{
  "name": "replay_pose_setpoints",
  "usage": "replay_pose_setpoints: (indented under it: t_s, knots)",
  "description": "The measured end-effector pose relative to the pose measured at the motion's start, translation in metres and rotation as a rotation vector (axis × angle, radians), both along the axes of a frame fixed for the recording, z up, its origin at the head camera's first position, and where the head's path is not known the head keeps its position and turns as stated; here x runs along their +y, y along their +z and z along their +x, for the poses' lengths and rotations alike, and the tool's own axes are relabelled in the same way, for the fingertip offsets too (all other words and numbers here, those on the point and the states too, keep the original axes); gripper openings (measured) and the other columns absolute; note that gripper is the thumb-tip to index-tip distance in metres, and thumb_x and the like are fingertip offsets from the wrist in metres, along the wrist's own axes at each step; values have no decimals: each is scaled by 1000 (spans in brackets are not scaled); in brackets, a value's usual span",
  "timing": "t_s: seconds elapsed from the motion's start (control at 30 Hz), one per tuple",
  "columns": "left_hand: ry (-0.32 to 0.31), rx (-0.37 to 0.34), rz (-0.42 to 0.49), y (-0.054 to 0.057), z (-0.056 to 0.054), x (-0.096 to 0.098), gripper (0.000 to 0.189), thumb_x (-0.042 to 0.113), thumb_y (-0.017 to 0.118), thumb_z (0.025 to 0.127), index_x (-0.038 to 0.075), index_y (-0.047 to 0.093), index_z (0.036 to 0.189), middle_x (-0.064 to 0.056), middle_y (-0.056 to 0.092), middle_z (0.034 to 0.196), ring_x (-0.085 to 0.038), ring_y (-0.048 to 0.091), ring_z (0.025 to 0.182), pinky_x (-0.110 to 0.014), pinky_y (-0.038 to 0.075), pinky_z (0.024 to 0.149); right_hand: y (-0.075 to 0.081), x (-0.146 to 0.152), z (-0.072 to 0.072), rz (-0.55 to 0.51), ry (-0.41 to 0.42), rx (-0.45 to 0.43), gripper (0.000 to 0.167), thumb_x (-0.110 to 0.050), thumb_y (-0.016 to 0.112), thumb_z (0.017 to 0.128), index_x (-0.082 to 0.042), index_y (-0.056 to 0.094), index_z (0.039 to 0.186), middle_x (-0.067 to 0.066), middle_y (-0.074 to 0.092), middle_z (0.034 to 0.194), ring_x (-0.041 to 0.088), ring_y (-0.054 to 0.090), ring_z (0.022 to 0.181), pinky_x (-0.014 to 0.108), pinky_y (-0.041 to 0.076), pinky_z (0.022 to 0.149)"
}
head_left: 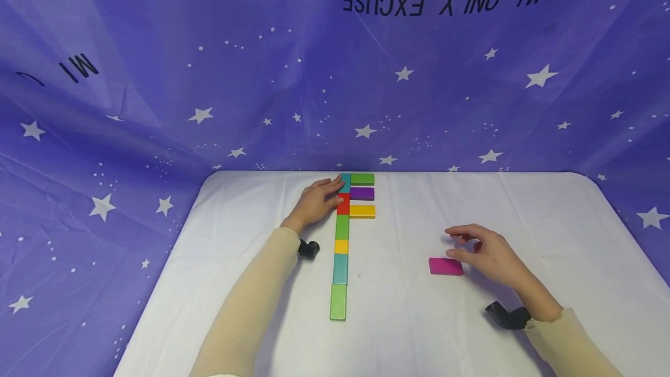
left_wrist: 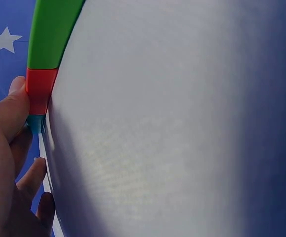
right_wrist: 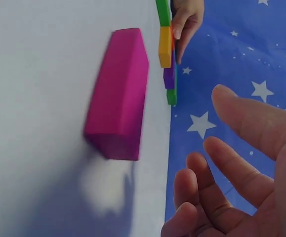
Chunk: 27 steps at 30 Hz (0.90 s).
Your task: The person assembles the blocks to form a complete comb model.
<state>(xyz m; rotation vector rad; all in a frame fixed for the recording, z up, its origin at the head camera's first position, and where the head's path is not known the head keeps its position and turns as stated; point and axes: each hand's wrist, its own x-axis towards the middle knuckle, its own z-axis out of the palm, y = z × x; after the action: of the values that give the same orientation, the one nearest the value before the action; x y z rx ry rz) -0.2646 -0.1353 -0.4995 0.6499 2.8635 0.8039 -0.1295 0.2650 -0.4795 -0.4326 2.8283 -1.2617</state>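
A column of flat coloured blocks runs down the white table. My left hand (head_left: 313,202) lies along its far left side, index fingertip at the far teal block (head_left: 346,185) and thumb on the red block (head_left: 344,209). Nearer me follow a green block (head_left: 342,227), a small yellow block (head_left: 341,246), a teal block (head_left: 340,269) and a light green block (head_left: 338,301). To the right, the fingers of my right hand (head_left: 494,258) are spread loosely above a magenta block (head_left: 445,267), which lies flat by itself. In the right wrist view, nothing sits between its thumb and fingers.
Three blocks stick out rightward from the column's far end: green (head_left: 363,179), purple (head_left: 362,194) and yellow (head_left: 362,212). Behind the white table (head_left: 408,319) hangs a purple cloth (head_left: 429,103) printed with stars and lettering. A black wrist device (head_left: 508,316) shows below the right hand.
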Motion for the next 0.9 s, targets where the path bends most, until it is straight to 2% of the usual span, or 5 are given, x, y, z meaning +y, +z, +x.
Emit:
replay_pose_setpoints:
  t_s: [0.17,0.4,0.6,0.9]
  knots:
    - [-4,35,19,0,0,0,53,32,61,101,13,51,149,2,40,159,-28,34,146,-53,24,118,-5,3,8,6,9,-24,44,-25,85,82,-10,72,120,5,67,97,17,57,85,21,45,68]
    - [0,18,-3,-2,-3,0,54,33,61,101,15,49,150,2,38,159,-27,34,147,-53,23,119,-10,3,15,7,43,3,43,-25,86,80,-10,72,118,2,67,98,16,56,83,25,45,68]
    - [8,4,-12,-3,-2,-1,54,35,60,101,17,48,150,5,37,160,-25,33,147,-52,23,119,-13,1,21,24,64,30,46,-22,89,77,-10,72,118,1,66,98,16,54,76,24,44,63]
    - [4,12,-7,-1,-1,-1,54,34,61,101,15,49,150,3,39,159,-27,34,147,-52,24,119,-18,1,23,86,74,29,51,-17,91,72,-11,72,118,1,69,109,11,51,77,23,43,62]
